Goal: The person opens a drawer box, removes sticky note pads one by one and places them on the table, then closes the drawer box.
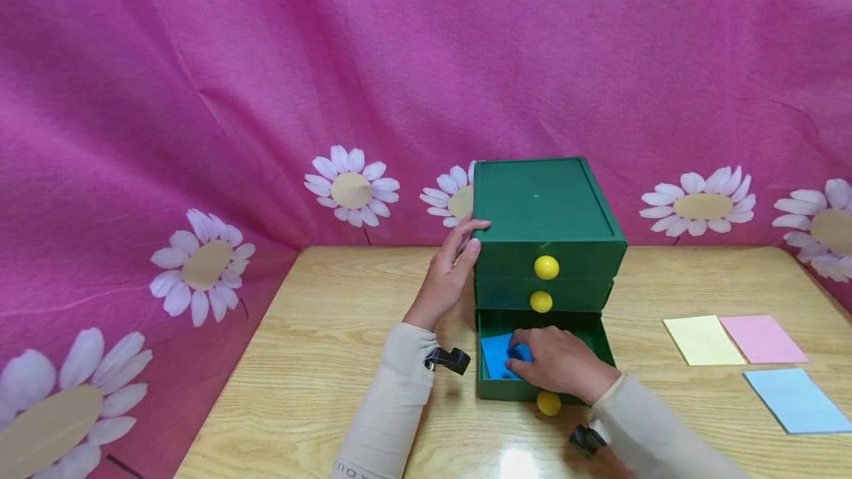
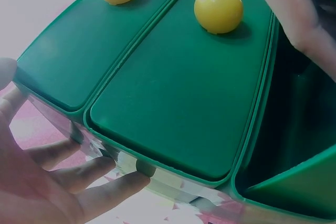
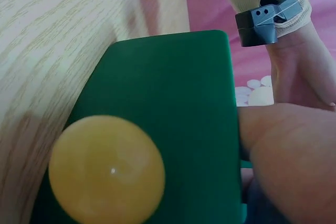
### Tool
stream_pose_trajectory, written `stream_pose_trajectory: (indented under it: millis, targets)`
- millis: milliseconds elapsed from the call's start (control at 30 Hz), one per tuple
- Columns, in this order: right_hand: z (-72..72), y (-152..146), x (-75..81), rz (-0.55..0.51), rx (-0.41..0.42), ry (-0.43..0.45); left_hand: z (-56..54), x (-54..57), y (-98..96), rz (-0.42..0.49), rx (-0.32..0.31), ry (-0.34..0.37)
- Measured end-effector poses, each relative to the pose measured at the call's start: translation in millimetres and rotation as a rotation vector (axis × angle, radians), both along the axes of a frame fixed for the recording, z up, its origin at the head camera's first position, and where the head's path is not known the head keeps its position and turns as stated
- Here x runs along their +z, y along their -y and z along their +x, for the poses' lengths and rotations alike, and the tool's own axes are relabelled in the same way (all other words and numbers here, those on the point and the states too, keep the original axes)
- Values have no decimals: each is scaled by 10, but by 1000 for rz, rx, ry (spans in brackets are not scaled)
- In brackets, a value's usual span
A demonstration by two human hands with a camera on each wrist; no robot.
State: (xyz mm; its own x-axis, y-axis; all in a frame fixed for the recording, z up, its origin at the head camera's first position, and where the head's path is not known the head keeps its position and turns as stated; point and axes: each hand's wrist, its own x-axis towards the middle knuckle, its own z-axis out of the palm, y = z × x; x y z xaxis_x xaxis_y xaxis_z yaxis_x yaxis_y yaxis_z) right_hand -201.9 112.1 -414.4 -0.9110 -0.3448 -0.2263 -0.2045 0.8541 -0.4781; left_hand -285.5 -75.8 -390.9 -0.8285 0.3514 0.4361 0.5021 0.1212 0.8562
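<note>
A green drawer cabinet with yellow knobs stands on the table, its bottom drawer pulled out. My left hand rests against the cabinet's left side with fingers extended, a fingertip at the top edge. In the left wrist view, the fingers spread along the side wall. Inside the open drawer, my right hand has thumb and fingers curled around the blue paper, which looks darker between them. The right wrist view shows the drawer front, its yellow knob, and the thumb beyond its edge.
To the right of the cabinet lie a yellow sticky-note pad, a pink one and a light blue one. The upper two drawers are closed. A pink flowered cloth hangs behind the wooden table.
</note>
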Motion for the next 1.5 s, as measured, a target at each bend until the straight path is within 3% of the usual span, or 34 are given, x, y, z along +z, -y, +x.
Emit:
stream_pose_trajectory:
  millis: [467, 933, 1167, 1500]
  targets:
    - [-53, 39, -16, 6, -14, 22, -1, 0, -8, 3, 4, -10]
    - [-120, -41, -107, 43, 59, -126, 0, 17, -5, 0, 8, -17]
    - [-156, -65, -113, 48, 89, -112, -6, 15, -7, -2, 12, -26]
    - [-155, -125, -132, 142, 211, -204, 0, 4, -8, 2, 5, -20]
